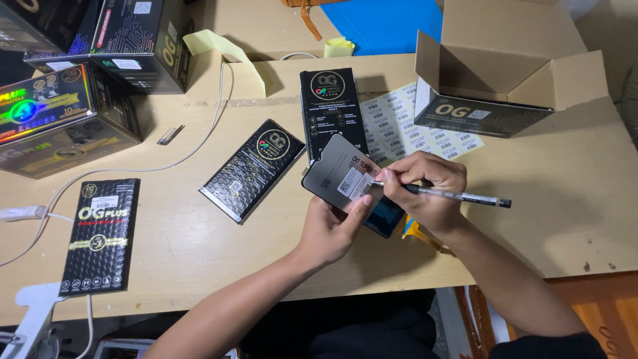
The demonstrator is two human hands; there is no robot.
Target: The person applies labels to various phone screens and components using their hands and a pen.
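Left hand (pixel 330 229): grip closed on the dark screen panel (pixel 345 183), held above the table (pixel 565 193).
Right hand (pixel 425 189): fingers pinch a pen (pixel 458 196), tip seemingly on the panel's white label (pixel 355 183).

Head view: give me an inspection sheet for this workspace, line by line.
Surface: pale wooden table, scuffed.
Job's things: dark flat panel with a white label, held up; pen tip on the label.
Clutter: three flat black packets; sticker sheet; open cardboard box; stacked black boxes; yellow notes.
Hands: left hand grips the panel's lower edge; right hand holds the pen.
Cables: white cable crosses the table's left side.
Surroundings: blue sheet behind the table.
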